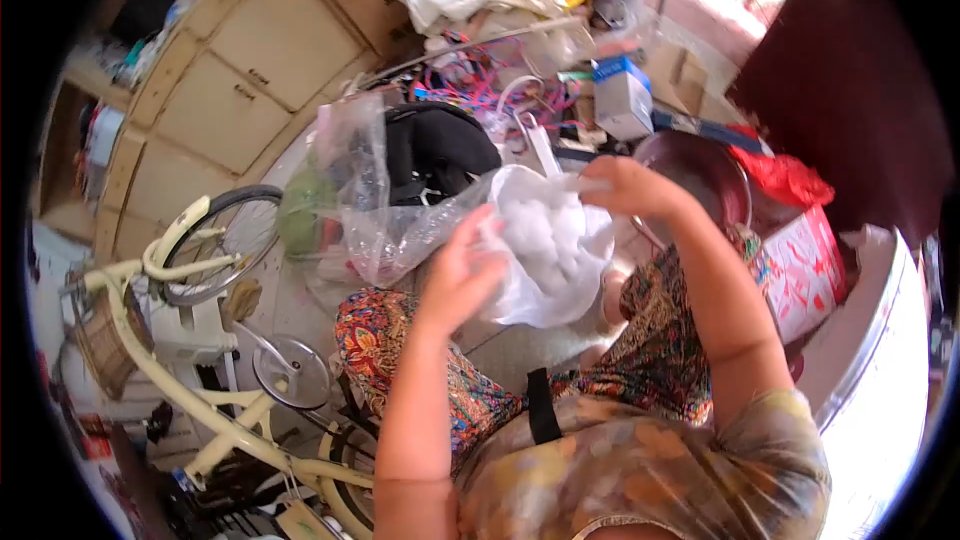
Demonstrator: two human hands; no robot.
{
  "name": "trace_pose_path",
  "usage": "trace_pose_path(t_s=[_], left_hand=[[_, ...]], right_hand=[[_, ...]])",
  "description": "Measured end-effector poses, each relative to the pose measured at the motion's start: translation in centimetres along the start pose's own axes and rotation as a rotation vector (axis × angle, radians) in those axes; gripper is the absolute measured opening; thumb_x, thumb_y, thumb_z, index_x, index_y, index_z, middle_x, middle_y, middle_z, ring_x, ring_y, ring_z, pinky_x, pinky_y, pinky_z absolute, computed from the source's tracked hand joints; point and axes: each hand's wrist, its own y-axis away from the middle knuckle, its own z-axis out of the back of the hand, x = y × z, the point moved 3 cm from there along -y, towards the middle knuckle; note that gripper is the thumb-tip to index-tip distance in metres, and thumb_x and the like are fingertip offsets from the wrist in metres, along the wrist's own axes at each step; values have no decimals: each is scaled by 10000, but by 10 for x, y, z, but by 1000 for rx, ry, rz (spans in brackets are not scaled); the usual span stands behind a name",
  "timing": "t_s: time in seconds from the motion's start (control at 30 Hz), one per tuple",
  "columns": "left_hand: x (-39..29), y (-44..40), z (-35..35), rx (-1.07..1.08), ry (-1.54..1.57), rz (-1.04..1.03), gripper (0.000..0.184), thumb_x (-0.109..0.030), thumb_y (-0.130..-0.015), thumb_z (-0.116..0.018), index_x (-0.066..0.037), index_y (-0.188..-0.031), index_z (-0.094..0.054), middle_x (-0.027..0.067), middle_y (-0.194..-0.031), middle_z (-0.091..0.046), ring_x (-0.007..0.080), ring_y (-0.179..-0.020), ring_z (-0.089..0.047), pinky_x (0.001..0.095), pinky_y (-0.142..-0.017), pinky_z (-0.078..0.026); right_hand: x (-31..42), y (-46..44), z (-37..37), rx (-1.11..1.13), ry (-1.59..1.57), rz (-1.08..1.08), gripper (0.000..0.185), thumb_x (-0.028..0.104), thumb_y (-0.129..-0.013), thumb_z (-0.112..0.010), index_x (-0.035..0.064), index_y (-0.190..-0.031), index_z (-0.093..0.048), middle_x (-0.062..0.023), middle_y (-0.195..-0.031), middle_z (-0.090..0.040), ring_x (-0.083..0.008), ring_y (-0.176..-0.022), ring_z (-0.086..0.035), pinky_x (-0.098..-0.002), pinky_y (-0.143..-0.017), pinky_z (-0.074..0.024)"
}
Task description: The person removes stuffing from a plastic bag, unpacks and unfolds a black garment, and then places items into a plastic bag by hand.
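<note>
A white plastic bag (545, 307) stands between my knees with its mouth facing up. Soft white clumps, like stuffing, (548, 230) fill it. My left hand (462, 272) is at the bag's left rim, slightly blurred, its thumb and fingers apart against the plastic. At the upper right rim, my right hand (632, 186) has curled fingers that pinch the bag's edge; the fingertips are partly hidden. Beside my left hand lies a clear plastic bag (385, 240), and behind it is a black item (440, 145).
A cream bicycle (190, 400) leans at the left, near wooden cabinets (255, 70). Ahead are tangled pink straps (470, 75) and a blue-and-white box (622, 100). A metal basin (715, 175), a red bag (785, 175) and a red-and-white box (805, 265) stand at the right.
</note>
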Motion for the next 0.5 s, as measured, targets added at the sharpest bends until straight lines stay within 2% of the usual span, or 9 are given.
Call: trace_pose_path(t_s=[0.1,0.17,0.27,0.3,0.33,0.4,0.43,0.47,0.5], left_hand=[[-5,-21,-36,93,-281,-198,824,-184,-672,-653,-100,-1320,-152,121,-1307,-263,237,-1155,-317,367,-916,-316],[-11,-33,-62,33,-376,-312,975,-126,-581,-709,-125,-1322,-74,151,-1286,-204,280,-1173,-275,387,-923,-314],[-16,-42,-73,-21,-357,-295,895,-53,-578,-695,-141,-1286,-156,144,-1244,-218,286,-1131,-320,367,-838,-404],[-19,-44,-73,-105,-349,-333,767,-26,-606,-667,-128,-1235,-241,148,-1173,-357,263,-1036,-443,323,-752,-444],[-17,-47,-72,-117,-354,-335,767,-26,-606,-667,-128,-1235,-241,148,-1173,-357,263,-1036,-443,323,-752,-444],[-9,-57,-60,-233,-318,-206,607,-19,-635,-640,-95,-1158,-339,141,-1005,-514,243,-875,-551,308,-696,-456],[-11,-61,-53,-332,-371,-309,433,-33,-667,-616,-67,-1056,-430,133,-838,-580,243,-761,-589,301,-681,-457],[-9,-69,-47,-351,-382,-223,311,-40,-692,-587,-42,-985,-483,132,-827,-581,235,-762,-588,302,-674,-457],[-7,-77,-39,-418,-363,-256,267,-29,-705,-566,-30,-962,-494,118,-806,-584,216,-749,-589,299,-660,-459]], right_hand=[[31,-5,-14,-17,-66,175,316,181,-659,-632,-17,-899,-575,-174,-928,-513,-297,-883,-509,-337,-785,-404],[53,-2,-16,8,-82,246,299,138,-662,-612,-15,-915,-568,-171,-964,-491,-303,-906,-487,-339,-809,-387],[71,4,-7,45,-116,317,273,98,-686,-560,-9,-937,-557,-157,-1010,-458,-289,-966,-438,-341,-854,-346],[69,7,-3,80,-195,275,277,103,-701,-547,-9,-954,-550,-149,-1023,-449,-271,-988,-424,-333,-868,-329],[68,8,0,118,-273,231,280,108,-716,-534,-9,-970,-544,-141,-1036,-439,-252,-1011,-410,-326,-883,-312],[70,9,8,233,-561,209,315,151,-756,-528,-3,-1031,-526,-96,-1134,-412,-215,-1125,-337,-322,-950,-235],[65,12,14,205,-571,209,366,180,-755,-540,8,-1077,-501,-91,-1180,-389,-217,-1154,-312,-324,-968,-211],[62,14,18,175,-582,208,420,208,-755,-553,18,-1122,-477,-85,-1225,-366,-219,-1182,-287,-325,-987,-186],[70,18,23,142,-757,61,646,305,-722,-601,52,-1253,-334,-77,-1304,-291,-221,-1219,-245,-338,-1002,-168]])
